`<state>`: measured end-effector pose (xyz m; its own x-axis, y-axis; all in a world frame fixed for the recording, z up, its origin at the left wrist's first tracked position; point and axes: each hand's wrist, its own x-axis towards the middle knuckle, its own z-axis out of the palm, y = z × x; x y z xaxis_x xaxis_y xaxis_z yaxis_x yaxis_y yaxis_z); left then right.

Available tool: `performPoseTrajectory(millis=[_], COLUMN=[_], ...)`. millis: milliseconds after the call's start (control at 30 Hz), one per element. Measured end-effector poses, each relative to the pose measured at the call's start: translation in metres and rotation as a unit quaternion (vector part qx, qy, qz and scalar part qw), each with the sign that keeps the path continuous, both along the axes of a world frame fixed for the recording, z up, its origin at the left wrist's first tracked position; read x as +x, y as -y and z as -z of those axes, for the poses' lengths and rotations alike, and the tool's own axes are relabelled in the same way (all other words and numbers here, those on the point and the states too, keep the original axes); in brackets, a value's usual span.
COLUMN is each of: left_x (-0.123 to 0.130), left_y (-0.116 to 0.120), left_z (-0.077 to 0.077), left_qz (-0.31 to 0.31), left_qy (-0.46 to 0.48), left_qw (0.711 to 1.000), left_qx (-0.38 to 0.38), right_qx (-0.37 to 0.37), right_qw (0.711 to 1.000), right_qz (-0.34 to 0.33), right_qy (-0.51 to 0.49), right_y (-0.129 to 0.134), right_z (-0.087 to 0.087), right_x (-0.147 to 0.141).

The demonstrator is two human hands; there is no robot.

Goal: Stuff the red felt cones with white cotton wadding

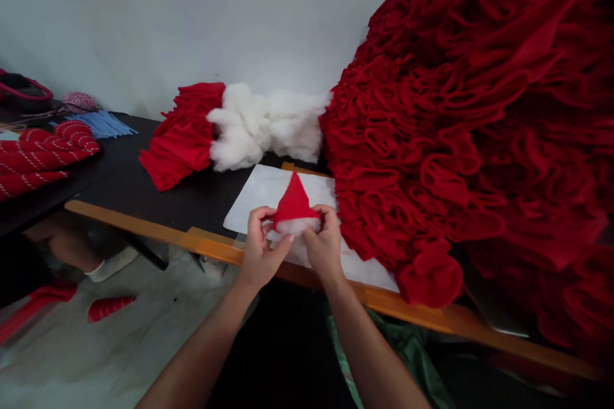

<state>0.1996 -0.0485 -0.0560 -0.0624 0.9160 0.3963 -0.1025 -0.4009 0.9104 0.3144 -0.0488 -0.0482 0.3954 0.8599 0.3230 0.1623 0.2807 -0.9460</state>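
A small pointed red felt hat is held between my two hands, its tip pointing away from me. White stuffing shows at its wide near opening. My left hand pinches the hat's left edge, with the thumb by the stuffing. On the right edge, my right hand grips with its fingers behind and its thumb at the stuffing. Beneath the hat lies a white sheet on the black table.
White fluffy stuffing lies behind the sheet, beside a red felt stack. A huge red felt pile rises at the right. Striped red pieces, blue strips and a yarn ball are at left. A person's foot shows below.
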Motion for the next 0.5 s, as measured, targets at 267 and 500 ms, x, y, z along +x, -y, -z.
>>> performPoseTrajectory(millis=[267, 500], left_x=[0.003, -0.007], left_y=[-0.005, -0.01], left_z=[0.004, 0.006], left_qz=[-0.13, -0.157], left_qy=[-0.046, -0.134], left_qw=[0.99, 0.978], left_qx=[-0.043, 0.008], right_qx=[-0.022, -0.011], right_qw=[0.999, 0.997], right_qz=[-0.024, -0.077], right_qy=[-0.006, -0.003], right_y=[0.014, 0.016], right_z=[0.005, 0.004], right_x=[-0.021, -0.013])
